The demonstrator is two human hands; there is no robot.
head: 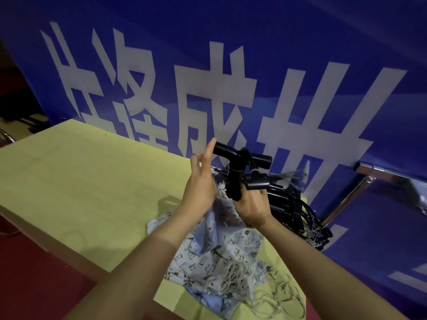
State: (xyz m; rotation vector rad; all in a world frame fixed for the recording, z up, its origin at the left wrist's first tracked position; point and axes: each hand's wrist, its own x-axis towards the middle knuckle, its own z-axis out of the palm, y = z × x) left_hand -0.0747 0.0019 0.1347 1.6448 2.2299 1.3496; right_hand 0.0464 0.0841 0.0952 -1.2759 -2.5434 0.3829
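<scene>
A black T-shaped tube piece (238,165) with a small clamp block on its side is held up above the table. My right hand (250,206) grips its lower stem from below. My left hand (201,179) is raised beside it, fingers straight and pointing up, its index tip close to the left end of the crossbar. A patterned blue-and-white cloth (221,250) with frayed threads lies on the table, and its top is bunched up between my two hands. Whether my left palm presses the cloth I cannot tell.
The pale yellow-green table (80,181) stretches to the left. A pile of black metal parts and cables (298,215) sits at its far right corner. A blue banner with large white characters (231,77) stands right behind. Red floor lies at the lower left.
</scene>
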